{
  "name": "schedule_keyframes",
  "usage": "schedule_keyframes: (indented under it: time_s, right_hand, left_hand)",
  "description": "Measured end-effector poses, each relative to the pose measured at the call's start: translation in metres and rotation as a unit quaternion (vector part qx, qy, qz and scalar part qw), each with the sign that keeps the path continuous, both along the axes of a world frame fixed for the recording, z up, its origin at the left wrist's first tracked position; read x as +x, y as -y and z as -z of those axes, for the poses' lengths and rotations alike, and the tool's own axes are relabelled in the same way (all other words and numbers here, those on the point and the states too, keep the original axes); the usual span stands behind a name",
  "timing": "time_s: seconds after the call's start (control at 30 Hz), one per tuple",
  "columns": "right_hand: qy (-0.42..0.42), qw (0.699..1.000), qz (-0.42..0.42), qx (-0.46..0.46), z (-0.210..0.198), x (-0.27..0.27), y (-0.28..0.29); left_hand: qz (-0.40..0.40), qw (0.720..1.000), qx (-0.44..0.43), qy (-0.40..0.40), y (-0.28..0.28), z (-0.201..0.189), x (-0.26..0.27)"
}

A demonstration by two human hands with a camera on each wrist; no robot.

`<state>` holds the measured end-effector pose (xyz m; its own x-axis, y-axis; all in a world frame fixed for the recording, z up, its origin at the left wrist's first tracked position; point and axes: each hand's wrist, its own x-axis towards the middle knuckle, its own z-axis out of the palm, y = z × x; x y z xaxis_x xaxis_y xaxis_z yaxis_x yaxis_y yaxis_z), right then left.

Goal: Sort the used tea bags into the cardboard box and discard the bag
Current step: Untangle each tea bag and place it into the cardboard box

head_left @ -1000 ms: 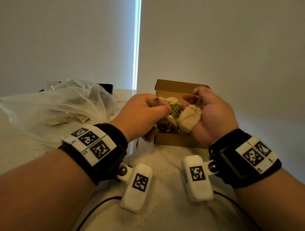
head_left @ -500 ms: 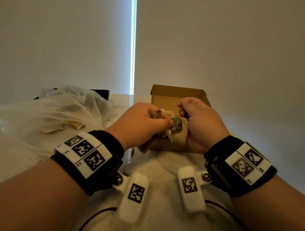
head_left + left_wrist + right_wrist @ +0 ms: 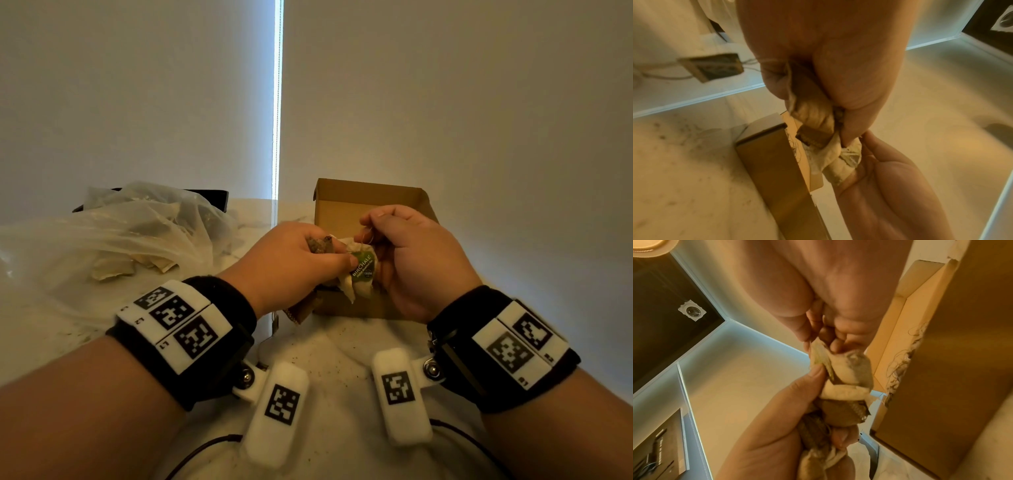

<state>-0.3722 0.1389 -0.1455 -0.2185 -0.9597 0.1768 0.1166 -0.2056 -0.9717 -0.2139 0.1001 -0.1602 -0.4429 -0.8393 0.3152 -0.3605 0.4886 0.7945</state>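
Nearest me, both forearms reach out over the speckled pale table (image 3: pixel 329 346), each wrist wrapped in a black band with checkered markers and a small white camera pod hanging below. Just beyond the wrists, the two hands meet right in front of the cardboard box (image 3: pixel 346 202), above its near edge. The left hand (image 3: pixel 291 260) has its fingers curled tight around a bunch of used tea bags (image 3: pixel 816 116), crumpled, cream and brown, with the thumb pressing down on a green paper tag (image 3: pixel 362 266) printed with a brand name. The right hand (image 3: pixel 418 260) faces it from the box's right side, thumb and forefinger pinched on a thin string (image 3: pixel 368 236) that runs to the same clump; its remaining fingers are curled beneath the bags. From the left wrist view, a square brown tag (image 3: pixel 712 67) dangles on its string, left of the box. The box itself stands open, its flaps up, loose threads along one inner wall. Left of the box lies a crumpled clear plastic bag (image 3: pixel 113 240) with more flat tea bags (image 3: pixel 113 269) inside. Behind it all rise pale window blinds (image 3: pixel 137 102).
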Motion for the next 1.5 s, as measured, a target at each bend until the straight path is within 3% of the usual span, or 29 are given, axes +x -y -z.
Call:
schedule_keyframes:
  time_s: [0.2, 0.27, 0.37, 0.43, 0.53, 0.63, 0.73, 0.83, 0.97, 1.07, 1.23, 1.37, 1.5]
  right_hand:
    - [-0.14, 0.983, 0.09, 0.073, 0.0, -0.017, 0.0]
    - [-0.137, 0.981, 0.106, 0.087, -0.001, -0.02, 0.001]
    - [-0.092, 0.993, 0.047, 0.064, -0.001, -0.02, -0.002]
    - [-0.158, 0.986, -0.01, 0.055, -0.001, -0.019, -0.007]
    - [-0.243, 0.969, -0.02, 0.046, -0.001, -0.013, -0.011]
    - [-0.211, 0.976, -0.005, 0.053, -0.001, -0.017, -0.008]
    - [-0.12, 0.992, 0.03, 0.037, -0.006, -0.031, -0.004]
    - [-0.046, 0.994, 0.096, 0.024, -0.011, -0.056, 0.001]
    - [-0.121, 0.969, 0.214, 0.037, -0.01, -0.09, 0.003]
    - [-0.209, 0.945, 0.242, 0.075, -0.002, -0.103, 0.008]
    - [-0.336, 0.899, 0.242, 0.141, 0.005, -0.102, 0.016]
    - [-0.415, 0.862, 0.216, 0.195, 0.003, -0.102, 0.02]
    - [-0.432, 0.855, 0.201, 0.203, 0.006, -0.101, 0.02]
  left_hand:
    - [-0.026, 0.998, 0.001, -0.052, 0.001, -0.002, 0.002]
    - [-0.024, 0.997, 0.013, -0.074, 0.001, -0.002, 0.004]
    - [-0.027, 0.996, 0.019, -0.083, 0.002, -0.002, 0.006]
    - [-0.035, 0.996, 0.016, -0.085, 0.003, -0.002, 0.006]
    - [-0.028, 0.995, 0.025, -0.088, 0.001, -0.003, 0.005]
    - [-0.029, 0.995, 0.027, -0.09, 0.001, -0.002, 0.004]
    - [-0.068, 0.992, 0.015, -0.108, 0.007, 0.003, 0.005]
    - [-0.11, 0.991, 0.023, -0.067, 0.015, 0.011, 0.009]
    - [-0.116, 0.992, 0.044, -0.039, 0.016, 0.017, 0.009]
    - [-0.109, 0.993, 0.042, -0.022, 0.013, 0.016, 0.007]
    - [-0.108, 0.992, 0.027, 0.057, 0.012, 0.017, 0.002]
    - [-0.108, 0.992, 0.036, 0.062, 0.013, 0.019, 0.003]
    - [-0.106, 0.992, 0.049, 0.045, 0.013, 0.02, 0.004]
